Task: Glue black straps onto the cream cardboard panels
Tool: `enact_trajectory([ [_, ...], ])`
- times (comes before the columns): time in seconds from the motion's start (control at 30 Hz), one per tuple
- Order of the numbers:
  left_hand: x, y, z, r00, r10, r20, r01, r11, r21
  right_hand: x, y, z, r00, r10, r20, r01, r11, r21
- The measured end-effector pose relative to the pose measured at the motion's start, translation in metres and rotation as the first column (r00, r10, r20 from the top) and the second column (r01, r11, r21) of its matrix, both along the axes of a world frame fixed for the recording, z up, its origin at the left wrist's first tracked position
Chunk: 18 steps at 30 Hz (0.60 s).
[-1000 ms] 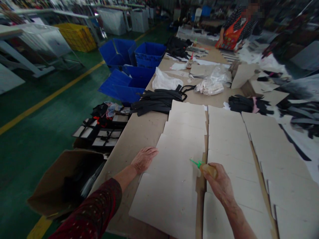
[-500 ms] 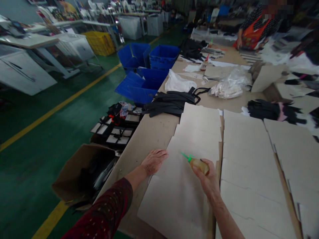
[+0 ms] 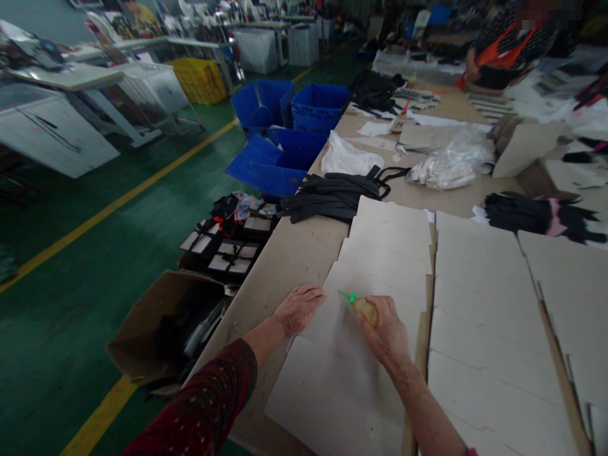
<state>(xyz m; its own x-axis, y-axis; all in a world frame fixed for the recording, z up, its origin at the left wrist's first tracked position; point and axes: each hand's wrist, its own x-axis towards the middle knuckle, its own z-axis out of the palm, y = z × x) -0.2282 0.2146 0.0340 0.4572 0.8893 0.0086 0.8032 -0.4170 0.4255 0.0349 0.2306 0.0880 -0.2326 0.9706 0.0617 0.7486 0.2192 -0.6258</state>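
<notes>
My right hand (image 3: 387, 332) is wrapped round a glue bottle (image 3: 367, 310) with a green nozzle and amber contents. The bottle is tilted, its tip pointing left, close over the pale board sheets (image 3: 332, 380). These sheets overlap in a long row running away from me. My left hand (image 3: 300, 309) lies flat with fingers stretched out, at the left edge of the row, its fingertips touching a sheet. Whether glue is coming from the tip is too small to tell.
More overlapped boards (image 3: 489, 329) lie to the right. Beyond are black strips (image 3: 332, 193), a white plastic bag (image 3: 354, 155) and a clear bag (image 3: 451, 161). On the floor at left stand an open carton (image 3: 142, 323) and blue bins (image 3: 285, 168). A person in an orange apron (image 3: 503, 47) stands at the far right.
My right hand has moved the bottle a little left, nearer my left hand, and turned it. The left hand stays on the sheet edge. The whole view has shifted slightly.
</notes>
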Motion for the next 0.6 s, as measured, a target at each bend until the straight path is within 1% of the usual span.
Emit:
enact_trajectory([
  [0.17,0.0,0.0,0.002,1.0,0.0,-0.002,0.0,1.0,-0.005,0.002,0.006,0.009,0.992,0.003,0.122,-0.005,1.0,0.016],
  [0.27,0.001,0.0,0.001,1.0,0.0,-0.004,0.0,1.0,-0.009,0.012,0.009,0.011,0.993,-0.013,0.119,0.015,1.0,-0.014],
  [0.37,0.001,0.0,0.001,1.0,0.004,-0.002,-0.004,1.0,-0.013,0.019,0.01,0.007,0.999,-0.018,0.032,0.02,0.998,-0.057],
  [0.47,0.001,0.0,0.0,1.0,0.004,0.005,-0.004,1.0,-0.014,0.015,0.009,0.0,0.997,-0.04,-0.066,0.033,0.995,-0.098],
  [0.53,0.001,0.0,0.0,1.0,0.006,0.009,-0.006,1.0,-0.009,0.006,0.007,-0.005,0.984,-0.104,-0.148,0.087,0.989,-0.12],
  [0.6,0.001,0.0,0.0,1.0,0.012,0.01,-0.012,1.0,0.001,-0.004,0.005,-0.009,0.933,-0.225,-0.281,0.179,0.967,-0.181],
])
